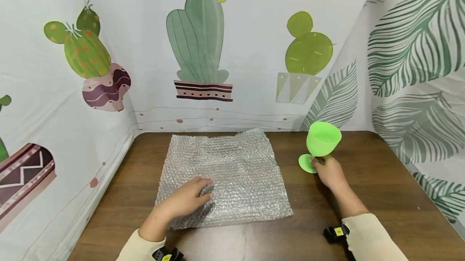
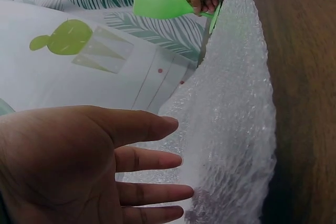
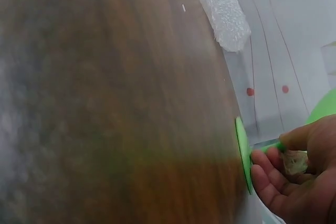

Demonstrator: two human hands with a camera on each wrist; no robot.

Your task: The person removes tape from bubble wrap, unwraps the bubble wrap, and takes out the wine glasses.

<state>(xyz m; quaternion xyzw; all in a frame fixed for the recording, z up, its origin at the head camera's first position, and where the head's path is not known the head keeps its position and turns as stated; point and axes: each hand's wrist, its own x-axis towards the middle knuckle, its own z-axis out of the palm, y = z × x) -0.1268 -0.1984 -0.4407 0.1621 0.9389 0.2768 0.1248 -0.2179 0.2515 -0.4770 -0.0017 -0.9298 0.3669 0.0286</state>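
A bright green plastic goblet (image 1: 323, 138) is at the right, its bowl tilted up and to the right. My right hand (image 1: 329, 171) pinches it by the stem, just above the round foot (image 1: 307, 163). In the right wrist view the foot (image 3: 243, 153) shows edge-on beside my curled fingers. A sheet of clear bubble wrap (image 1: 236, 172) lies spread on the table, left of the goblet. Over its lower left part is my left hand (image 1: 187, 196), fingers extended and apart, holding nothing. The left wrist view shows that hand's palm beside the bubble wrap (image 2: 231, 108).
The brown wooden table (image 1: 385, 196) runs back to a white cloth backdrop (image 1: 254, 43) printed with cacti. Cloth with leaf prints (image 1: 417, 43) hangs along the right side. Part of the bubble wrap's far edge curls up.
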